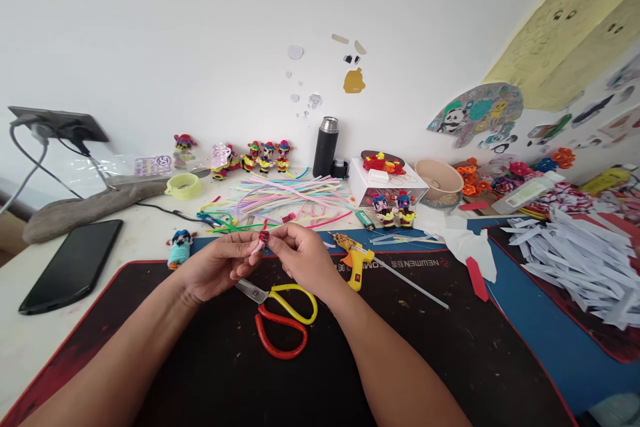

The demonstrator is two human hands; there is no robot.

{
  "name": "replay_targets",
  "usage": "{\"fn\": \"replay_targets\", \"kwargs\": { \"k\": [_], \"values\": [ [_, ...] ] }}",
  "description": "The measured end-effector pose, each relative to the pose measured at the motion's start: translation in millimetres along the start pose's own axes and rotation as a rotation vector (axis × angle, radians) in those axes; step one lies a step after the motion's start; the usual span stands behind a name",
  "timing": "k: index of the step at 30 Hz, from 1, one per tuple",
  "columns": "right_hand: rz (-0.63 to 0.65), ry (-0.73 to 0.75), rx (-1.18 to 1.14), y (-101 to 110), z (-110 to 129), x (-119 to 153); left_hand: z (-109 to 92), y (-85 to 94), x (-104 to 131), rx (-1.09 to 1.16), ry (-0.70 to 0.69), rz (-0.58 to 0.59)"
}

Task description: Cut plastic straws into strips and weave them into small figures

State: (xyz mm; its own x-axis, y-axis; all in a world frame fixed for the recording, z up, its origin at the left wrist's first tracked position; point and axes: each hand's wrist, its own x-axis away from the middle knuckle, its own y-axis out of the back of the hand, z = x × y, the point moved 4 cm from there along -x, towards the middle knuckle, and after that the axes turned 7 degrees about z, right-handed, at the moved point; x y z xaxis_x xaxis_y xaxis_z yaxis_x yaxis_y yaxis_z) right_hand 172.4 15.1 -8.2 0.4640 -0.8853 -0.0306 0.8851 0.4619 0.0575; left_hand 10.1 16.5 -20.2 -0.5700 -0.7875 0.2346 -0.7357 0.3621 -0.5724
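Between the fingertips of both hands is a red pipe cleaner (263, 237) wound into a small coil, with one end sticking up and a pale pink strand below it. My left hand (216, 265) pinches it from the left. From the right, the thumb and finger of my right hand (303, 255) close on the same coil. Scissors (281, 310) with one yellow and one red handle lie on the mat under my hands, their blades partly hidden by the left hand. Just left of my left hand lies a small turquoise-wrapped doll figure (180, 250).
A yellow glue gun (356, 260) with a glue stick rests right of my hands. Behind lie pastel pipe cleaners (295, 193), a black thermos (326, 147) and a white box (357, 180). A black phone (73, 267) is at left; paper strips (575, 267) are heaped at right.
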Motion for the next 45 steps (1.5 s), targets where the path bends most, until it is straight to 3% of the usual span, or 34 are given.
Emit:
{"fn": "replay_targets", "kwargs": {
  "k": [16, 25, 36, 45],
  "values": [
    [0.099, 0.013, -0.125, -2.5, 9.1, 3.3, 0.7, -1.3, 3.5, 0.026, 0.056, 0.086],
    [0.219, 0.055, -0.15, -5.6, 11.0, 4.8, 4.4, -3.2, 3.0, 0.061, 0.095, 0.171],
    [0.078, 0.074, -0.102, 0.0, 5.7, 1.4, -1.5, -3.1, 3.7, 0.021, 0.012, -0.001],
    [0.047, 0.096, -0.117, 0.9, 7.4, -0.1, -6.5, -10.7, 3.4, -0.149, -0.088, -0.025]
  ]
}}
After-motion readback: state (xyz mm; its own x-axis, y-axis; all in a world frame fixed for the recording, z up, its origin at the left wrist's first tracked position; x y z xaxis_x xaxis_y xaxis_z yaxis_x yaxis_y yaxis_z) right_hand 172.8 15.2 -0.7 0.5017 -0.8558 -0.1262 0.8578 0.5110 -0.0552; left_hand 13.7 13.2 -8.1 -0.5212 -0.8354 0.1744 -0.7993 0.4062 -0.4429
